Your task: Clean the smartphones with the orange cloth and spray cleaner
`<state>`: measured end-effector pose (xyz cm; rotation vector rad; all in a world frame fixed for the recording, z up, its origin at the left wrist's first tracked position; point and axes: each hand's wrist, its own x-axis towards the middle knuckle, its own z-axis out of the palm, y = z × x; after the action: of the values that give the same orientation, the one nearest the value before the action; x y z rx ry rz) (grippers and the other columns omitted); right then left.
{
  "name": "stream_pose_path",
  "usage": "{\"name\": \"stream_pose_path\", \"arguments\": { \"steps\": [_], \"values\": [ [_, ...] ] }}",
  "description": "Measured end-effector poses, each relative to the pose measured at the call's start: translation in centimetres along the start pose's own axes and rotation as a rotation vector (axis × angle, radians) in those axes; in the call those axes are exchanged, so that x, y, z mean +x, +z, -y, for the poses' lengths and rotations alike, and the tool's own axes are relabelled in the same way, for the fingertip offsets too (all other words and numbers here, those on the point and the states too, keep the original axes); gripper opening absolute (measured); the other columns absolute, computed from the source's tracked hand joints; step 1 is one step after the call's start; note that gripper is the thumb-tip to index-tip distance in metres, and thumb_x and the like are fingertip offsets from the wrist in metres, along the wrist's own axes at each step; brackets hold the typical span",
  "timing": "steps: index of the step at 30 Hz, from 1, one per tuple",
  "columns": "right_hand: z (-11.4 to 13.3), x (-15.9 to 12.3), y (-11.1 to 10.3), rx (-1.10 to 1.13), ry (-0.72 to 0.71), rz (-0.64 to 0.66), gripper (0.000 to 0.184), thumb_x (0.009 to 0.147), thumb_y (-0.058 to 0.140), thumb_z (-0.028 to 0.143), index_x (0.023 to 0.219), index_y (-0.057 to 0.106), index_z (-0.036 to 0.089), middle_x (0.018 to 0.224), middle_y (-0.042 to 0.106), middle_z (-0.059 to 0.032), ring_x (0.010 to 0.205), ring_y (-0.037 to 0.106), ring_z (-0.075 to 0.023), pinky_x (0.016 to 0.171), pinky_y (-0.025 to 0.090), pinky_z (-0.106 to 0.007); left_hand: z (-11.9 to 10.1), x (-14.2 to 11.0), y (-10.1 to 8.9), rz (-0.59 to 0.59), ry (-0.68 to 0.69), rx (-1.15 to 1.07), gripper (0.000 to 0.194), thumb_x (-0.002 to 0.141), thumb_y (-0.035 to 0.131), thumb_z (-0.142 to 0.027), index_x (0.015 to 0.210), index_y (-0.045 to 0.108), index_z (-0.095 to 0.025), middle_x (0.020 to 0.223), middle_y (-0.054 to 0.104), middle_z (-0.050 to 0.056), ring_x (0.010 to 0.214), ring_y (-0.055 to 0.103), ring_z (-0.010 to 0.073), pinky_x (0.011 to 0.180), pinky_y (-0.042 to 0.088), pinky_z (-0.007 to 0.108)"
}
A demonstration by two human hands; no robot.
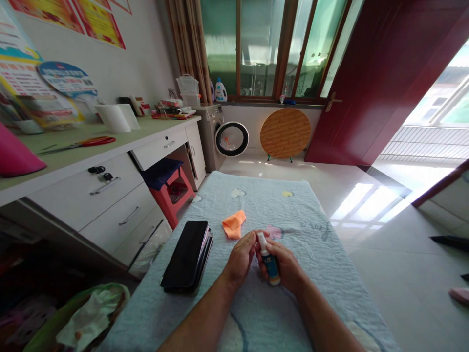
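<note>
My right hand (287, 264) is wrapped round a small spray bottle (271, 268) with a white top and a blue label, tilted with its top away from me. Close against the bottle's top, my left hand (240, 259) has its fingers curled together; what they hold, if anything, is hidden. An orange cloth (234, 224) lies crumpled just beyond my left hand. To the left rests a stack of black phones (186, 256), the top one with its dark screen up. All of this is on a table with a pale blue quilted cover (293, 200).
Along the left runs a desk with drawers (110, 200), holding red-handled scissors (97, 141) and paper rolls (113, 118). A red stool (170, 195) stands under it. Bottom left is a waste bin (122, 293). Farther off are a washing machine (210, 137) and a round wooden tabletop (286, 132).
</note>
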<state>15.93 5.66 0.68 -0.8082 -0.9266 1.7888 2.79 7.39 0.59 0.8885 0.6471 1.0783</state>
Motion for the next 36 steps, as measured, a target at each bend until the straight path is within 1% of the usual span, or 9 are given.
{"name": "stream_pose_path", "arguments": {
  "steps": [7,12,17,22,26,29,31,34,36],
  "values": [
    [-0.9,0.0,-0.2,0.144,0.146,0.086,0.034,0.082,0.059,0.048,0.083,0.059,0.014,0.058,0.059,-0.0012,0.036,0.050,-0.0104,0.032,0.037,-0.019,-0.3,-0.3,-0.2,0.070,-0.024,-0.035,0.044,0.089,0.053,-0.051,0.107,0.063,-0.012,0.075,0.066,0.003,0.041,0.052,0.0076,0.040,0.038,0.020],
    [-1.4,0.0,-0.1,0.196,0.195,0.077,0.035,0.080,0.060,0.048,0.083,0.060,0.014,0.056,0.058,-0.0001,0.035,0.046,-0.0087,0.031,0.035,-0.018,-0.5,-0.7,0.7,-0.024,0.060,0.061,0.038,0.091,0.052,-0.050,0.092,0.064,-0.014,0.081,0.068,0.004,0.059,0.060,0.0104,0.060,0.047,0.022],
    [-1.4,0.1,0.2,0.171,0.182,0.049,0.037,0.079,0.063,0.051,0.082,0.058,0.015,0.054,0.057,0.0011,0.033,0.044,-0.0080,0.030,0.034,-0.018,-0.7,-0.8,1.0,-0.074,0.059,0.228,0.040,0.094,0.043,-0.052,0.095,0.059,-0.016,0.088,0.069,0.005,0.065,0.061,0.0132,0.060,0.047,0.024],
    [-0.7,-0.1,0.0,0.080,0.067,0.026,0.031,0.081,0.062,0.047,0.079,0.055,0.017,0.058,0.057,0.0012,0.037,0.047,-0.0087,0.032,0.037,-0.018,-1.7,-0.6,0.6,-0.187,0.337,0.798,0.025,0.095,0.041,-0.036,0.104,0.058,-0.019,0.104,0.065,0.007,0.097,0.060,0.0203,0.091,0.046,0.036],
    [-0.1,-0.2,-0.5,0.047,0.038,-0.035,0.026,0.080,0.062,0.043,0.085,0.057,0.018,0.062,0.057,0.0014,0.042,0.049,-0.0090,0.035,0.040,-0.019,-4.9,-2.1,1.0,-0.290,0.547,1.421,0.016,0.089,0.049,-0.020,0.102,0.059,-0.020,0.116,0.061,0.009,0.117,0.051,0.0251,0.104,0.035,0.044],
    [0.1,-0.2,-0.8,0.060,0.057,-0.065,0.026,0.076,0.066,0.041,0.085,0.057,0.018,0.063,0.057,0.0019,0.043,0.049,-0.0090,0.037,0.040,-0.019,-8.8,-4.3,0.4,-0.422,0.474,1.779,0.023,0.087,0.056,-0.025,0.109,0.059,-0.021,0.125,0.057,0.011,0.126,0.044,0.0303,0.108,0.028,0.050],
    [0.3,-0.2,-0.9,0.081,0.065,-0.082,0.028,0.075,0.067,0.042,0.086,0.057,0.018,0.065,0.058,0.0015,0.045,0.050,-0.0090,0.039,0.041,-0.019,-11.1,-5.8,-1.0,-0.526,0.346,1.947,0.030,0.084,0.060,-0.031,0.111,0.059,-0.020,0.127,0.056,0.013,0.127,0.042,0.0341,0.106,0.029,0.052],
    [0.5,-0.2,-1.0,0.071,0.045,-0.105,0.029,0.076,0.065,0.043,0.090,0.057,0.019,0.068,0.059,0.0008,0.047,0.052,-0.0093,0.042,0.043,-0.020,-12.9,-7.5,-3.8,-0.595,0.087,2.037,0.047,0.080,0.064,-0.044,0.118,0.055,-0.018,0.118,0.059,0.014,0.116,0.050,0.0338,0.096,0.038,0.046],
    [0.5,-0.2,-1.1,0.024,0.020,-0.113,0.026,0.077,0.064,0.040,0.090,0.057,0.018,0.069,0.058,0.0009,0.048,0.052,-0.0094,0.043,0.043,-0.020,-12.9,-8.1,-5.3,-0.560,-0.037,2.026,0.059,0.077,0.064,-0.050,0.124,0.049,-0.017,0.115,0.061,0.013,0.110,0.054,0.0314,0.093,0.040,0.041]
  ]
}}
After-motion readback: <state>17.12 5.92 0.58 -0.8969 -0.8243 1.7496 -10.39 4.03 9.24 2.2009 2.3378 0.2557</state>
